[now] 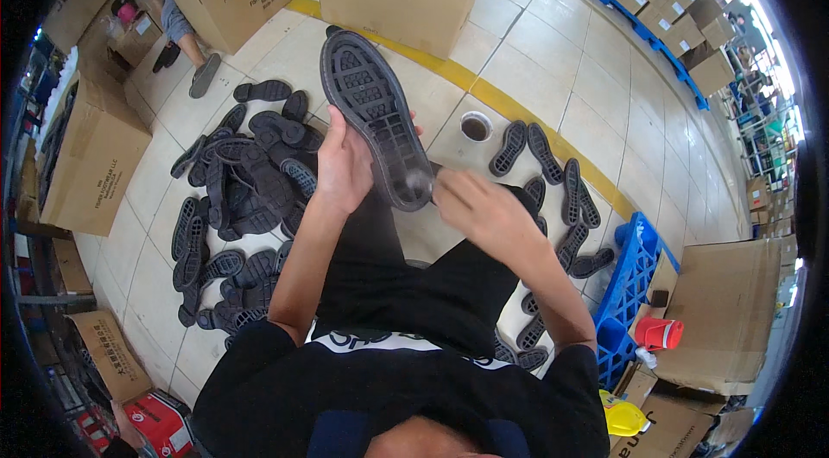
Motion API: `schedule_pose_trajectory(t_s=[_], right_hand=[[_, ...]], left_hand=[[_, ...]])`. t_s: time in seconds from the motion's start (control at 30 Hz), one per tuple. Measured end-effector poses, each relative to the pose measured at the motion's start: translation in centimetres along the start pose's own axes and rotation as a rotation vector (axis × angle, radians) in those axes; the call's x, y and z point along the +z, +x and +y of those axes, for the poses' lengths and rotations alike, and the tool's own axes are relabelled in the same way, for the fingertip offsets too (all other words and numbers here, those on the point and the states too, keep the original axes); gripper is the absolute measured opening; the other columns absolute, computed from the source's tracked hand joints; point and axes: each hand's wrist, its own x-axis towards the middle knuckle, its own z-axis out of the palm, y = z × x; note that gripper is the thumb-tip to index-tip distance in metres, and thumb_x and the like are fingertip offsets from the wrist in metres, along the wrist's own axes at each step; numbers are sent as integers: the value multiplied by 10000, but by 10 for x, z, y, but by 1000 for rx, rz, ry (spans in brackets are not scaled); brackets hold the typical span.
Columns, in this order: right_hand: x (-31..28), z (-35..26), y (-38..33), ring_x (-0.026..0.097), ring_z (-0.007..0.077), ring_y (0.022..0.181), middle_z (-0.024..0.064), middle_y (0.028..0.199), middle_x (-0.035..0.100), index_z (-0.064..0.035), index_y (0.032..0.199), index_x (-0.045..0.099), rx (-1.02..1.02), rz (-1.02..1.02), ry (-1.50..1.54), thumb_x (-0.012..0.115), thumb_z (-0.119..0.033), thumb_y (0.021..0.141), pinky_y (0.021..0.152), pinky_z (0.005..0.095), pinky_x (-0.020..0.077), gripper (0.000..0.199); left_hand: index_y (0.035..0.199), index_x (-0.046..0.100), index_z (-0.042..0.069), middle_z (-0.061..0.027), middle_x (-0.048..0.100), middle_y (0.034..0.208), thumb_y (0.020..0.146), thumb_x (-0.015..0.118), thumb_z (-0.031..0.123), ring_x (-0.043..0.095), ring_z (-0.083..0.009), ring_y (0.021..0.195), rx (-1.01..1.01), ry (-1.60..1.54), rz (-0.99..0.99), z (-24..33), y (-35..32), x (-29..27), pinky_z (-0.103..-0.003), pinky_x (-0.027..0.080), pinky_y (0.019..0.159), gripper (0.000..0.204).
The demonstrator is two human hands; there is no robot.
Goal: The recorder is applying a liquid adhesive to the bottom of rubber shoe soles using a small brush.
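Observation:
A large black shoe sole [367, 95] is held up before me, its gridded side facing up and its toe end pointing away. My left hand [345, 160] is closed around its left edge, with fingertips showing past the right edge. My right hand [473, 203] is at the right side of the heel end, fingers drawn together. Whatever those fingers pinch, if anything, is hidden. A pale, blurred patch shows on the heel beside them. Beyond the right hand, a white cup [476, 126] of dark contents stands on the floor.
Black soles lie heaped [250, 177] at left; more soles [572, 199] are spread at right. Cardboard boxes [397, 0] stand ahead and left. A blue plastic pallet [635, 285] and red container [659, 334] are at right. Another person's leg [183, 31] shows far left.

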Motion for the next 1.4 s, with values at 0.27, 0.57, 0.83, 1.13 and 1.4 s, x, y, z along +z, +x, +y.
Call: schedule_pose_trajectory(t_s=[0.27, 0.57, 0.83, 1.13, 1.4], right_hand=[[28, 5, 11, 588, 274, 958, 143, 1096, 541, 18, 1007, 583, 47, 17, -23, 640, -44, 741, 804, 334, 517, 279], [18, 6, -16, 598, 283, 973, 143, 1088, 549, 13, 1004, 582, 122, -17, 71, 622, -20, 719, 801, 330, 529, 290], [33, -15, -18, 588, 295, 969, 166, 1064, 549, 33, 957, 577, 25, -63, 118, 620, -7, 744, 804, 329, 520, 221], [39, -1, -8, 579, 256, 970, 118, 1058, 518, 16, 962, 561, 182, 75, 57, 612, -52, 751, 838, 324, 513, 228], [38, -17, -29, 601, 273, 977, 136, 1060, 553, -2, 926, 565, 78, -160, 270, 638, -15, 756, 816, 336, 518, 185]], left_hand=[[1388, 381, 39, -201, 550, 1272, 965, 193, 620, 565, -355, 1141, -25, 2, -44, -3, -12, -2, -473, 417, 1020, 743], [1387, 374, 14, -215, 549, 1273, 960, 180, 629, 566, -353, 1145, -70, -55, -21, -19, -7, -5, -480, 419, 1021, 774], [1366, 397, 8, -212, 564, 1247, 967, 171, 615, 566, -353, 1141, -33, 8, 32, -9, -10, -15, -481, 428, 1015, 760], [1361, 396, 7, -211, 563, 1248, 963, 153, 621, 571, -348, 1132, -100, 18, 31, -26, -7, -12, -478, 421, 1021, 771], [1368, 385, 3, -216, 552, 1260, 968, 151, 611, 565, -370, 1139, -107, 8, 38, -16, -5, -24, -487, 427, 1008, 764]])
